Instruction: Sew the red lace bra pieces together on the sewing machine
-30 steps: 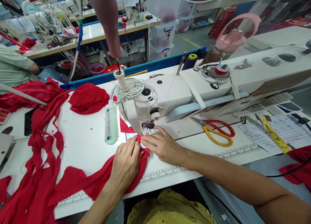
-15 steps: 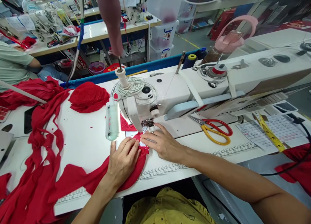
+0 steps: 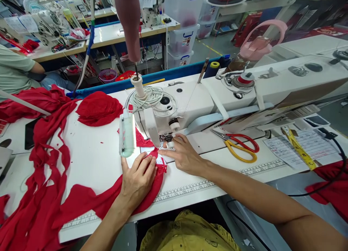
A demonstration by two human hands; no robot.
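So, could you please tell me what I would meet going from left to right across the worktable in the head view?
Black flat object, round pile of red cloth, left hand, right hand, scissors, yellow tape measure.

A yellow tape measure crosses written paper.
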